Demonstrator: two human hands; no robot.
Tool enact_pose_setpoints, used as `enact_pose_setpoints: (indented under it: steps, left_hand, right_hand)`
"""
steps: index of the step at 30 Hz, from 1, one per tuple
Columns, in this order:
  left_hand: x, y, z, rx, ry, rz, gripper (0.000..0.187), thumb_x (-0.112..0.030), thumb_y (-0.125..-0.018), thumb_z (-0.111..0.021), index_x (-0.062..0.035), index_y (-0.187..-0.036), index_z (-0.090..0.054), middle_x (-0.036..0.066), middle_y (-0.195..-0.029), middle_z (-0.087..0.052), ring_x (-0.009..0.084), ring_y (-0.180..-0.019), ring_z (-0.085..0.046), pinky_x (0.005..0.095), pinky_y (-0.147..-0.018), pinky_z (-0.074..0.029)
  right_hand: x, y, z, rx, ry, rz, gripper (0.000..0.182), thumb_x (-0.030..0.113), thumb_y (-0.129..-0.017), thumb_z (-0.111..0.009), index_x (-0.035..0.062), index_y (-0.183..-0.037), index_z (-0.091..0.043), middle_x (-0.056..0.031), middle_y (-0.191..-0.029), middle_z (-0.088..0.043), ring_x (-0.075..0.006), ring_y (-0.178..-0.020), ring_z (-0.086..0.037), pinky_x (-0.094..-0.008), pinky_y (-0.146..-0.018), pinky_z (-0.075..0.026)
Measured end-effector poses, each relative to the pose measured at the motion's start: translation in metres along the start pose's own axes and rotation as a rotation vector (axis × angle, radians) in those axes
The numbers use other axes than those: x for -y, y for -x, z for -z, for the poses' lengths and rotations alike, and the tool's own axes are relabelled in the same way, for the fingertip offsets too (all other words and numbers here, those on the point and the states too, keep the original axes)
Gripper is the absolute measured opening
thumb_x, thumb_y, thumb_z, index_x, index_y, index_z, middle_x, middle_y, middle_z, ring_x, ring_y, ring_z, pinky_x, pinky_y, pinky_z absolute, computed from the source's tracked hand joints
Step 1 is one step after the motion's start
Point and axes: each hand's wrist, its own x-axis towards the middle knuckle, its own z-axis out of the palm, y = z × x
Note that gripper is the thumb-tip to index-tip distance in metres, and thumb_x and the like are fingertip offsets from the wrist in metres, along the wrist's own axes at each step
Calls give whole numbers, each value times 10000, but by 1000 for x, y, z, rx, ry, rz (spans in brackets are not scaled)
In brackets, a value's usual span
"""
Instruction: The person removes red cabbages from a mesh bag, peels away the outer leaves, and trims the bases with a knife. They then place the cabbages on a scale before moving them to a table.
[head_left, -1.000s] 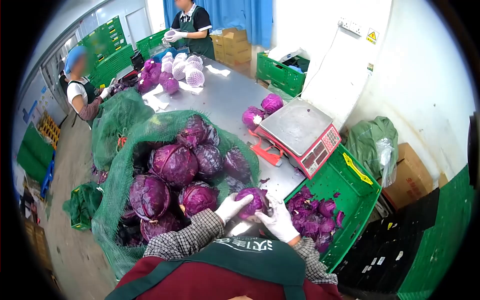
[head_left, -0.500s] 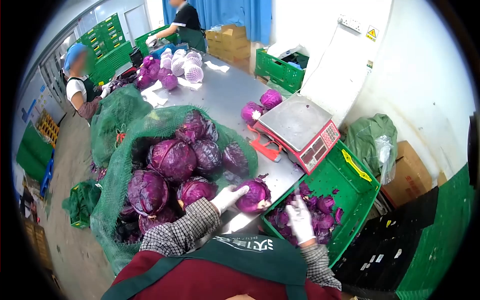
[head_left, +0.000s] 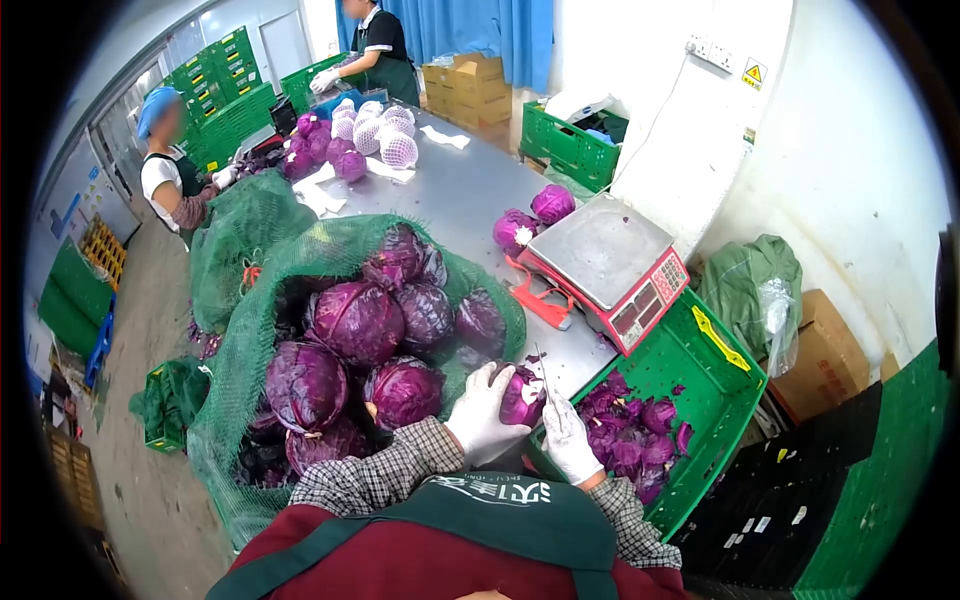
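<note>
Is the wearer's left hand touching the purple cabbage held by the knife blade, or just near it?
Touching. The head view shows the left hand against the left side of the purple cabbage, gloved fingers overlapping it without a visible gap.

White wall [head_left: 620,60]: bright, pale, nearly washed out in places.
Steel tabletop [head_left: 465,200]: evenly lit, with soft, diffuse sheen.
Cabbages [head_left: 358,322]: small glints on top, deep shadow in the gaps.
Black crates [head_left: 800,500]: dim, detail muted.
Stacked green crates [head_left: 215,70]: softer, less distinct.
Outer rim: fisheye curvature, black rounded corners.
</note>
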Motion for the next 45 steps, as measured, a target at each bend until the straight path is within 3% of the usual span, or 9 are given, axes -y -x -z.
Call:
enact_pose_setpoints:
  steps: [18,21,31,33,36,40,43,44,45]
  left_hand:
    - [5,-2,-14,-4,-50,-14,945,-420,-713,-757,-68,-1450,-282,303,-1487,-181,452,-1391,-210,510,-1048,-396]
    - [18,10,-16,-62,5,-119,939,-396,-687,-785,-76,-1429,-306,298,-1485,-178,459,-1383,-215,514,-1044,-401]
    - [54,48,-8,-56,241,100,1134,-556,-644,-796,90,-1417,-276,348,-1515,-14,453,-1432,-111,462,-1156,-222]
    - [52,42,-19,-156,251,152,1122,-566,-640,-787,89,-1412,-302,323,-1527,-44,447,-1424,-145,457,-1152,-232]
    - [47,41,-17,-134,225,188,1101,-544,-640,-785,89,-1408,-315,305,-1525,-107,445,-1394,-219,450,-1139,-263]
    - [37,39,-11,-96,131,185,1058,-547,-641,-779,43,-1404,-344,312,-1499,-175,460,-1365,-267,470,-1099,-333]
    - [24,32,-11,-96,6,55,1003,-553,-653,-768,5,-1384,-369,347,-1460,-210,499,-1331,-295,528,-1075,-343]
    - [24,31,-15,-98,-32,18,996,-552,-658,-766,4,-1384,-370,355,-1457,-208,504,-1328,-297,534,-1075,-340]
    - [24,31,-16,-90,-72,-13,990,-552,-663,-764,2,-1383,-370,363,-1453,-207,509,-1325,-298,540,-1074,-337]
  right_hand:
    - [-14,-36,10,19,60,10,337,207,-989,-395,-60,-1155,-517,-251,-1117,-585,-358,-1004,-600,-421,-895,-494]
    - [-75,-29,-7,161,-105,-455,361,189,-965,-417,-59,-1223,-470,-244,-1171,-558,-345,-1064,-568,-420,-925,-462]
    - [2,43,-15,123,461,135,567,86,-852,-484,-91,-1374,-355,-243,-1356,-432,-392,-1278,-426,-466,-1061,-350]
    - [9,36,-13,-69,566,217,433,155,-925,-489,-74,-1288,-438,-215,-1125,-595,-304,-1027,-614,-421,-888,-491]
    - [14,13,33,-490,-895,-859,421,435,-1008,-435,41,-949,-573,-40,-450,-478,-128,-318,-419,-279,-321,-342]
    - [-67,60,60,-485,-240,-656,274,270,-972,-518,48,-1124,-569,-20,-615,-522,-104,-405,-433,-238,-359,-369]
    - [41,-3,84,384,229,-361,266,54,-959,-501,25,-1215,-564,-50,-766,-598,-93,-697,-581,-237,-668,-495]
    - [26,3,35,32,-659,-561,333,137,-859,-675,31,-1159,-577,35,-692,-549,-42,-492,-454,-214,-413,-386]
    - [58,-8,27,82,-586,-600,356,159,-841,-718,30,-1149,-592,25,-746,-587,-43,-495,-461,-207,-423,-389]
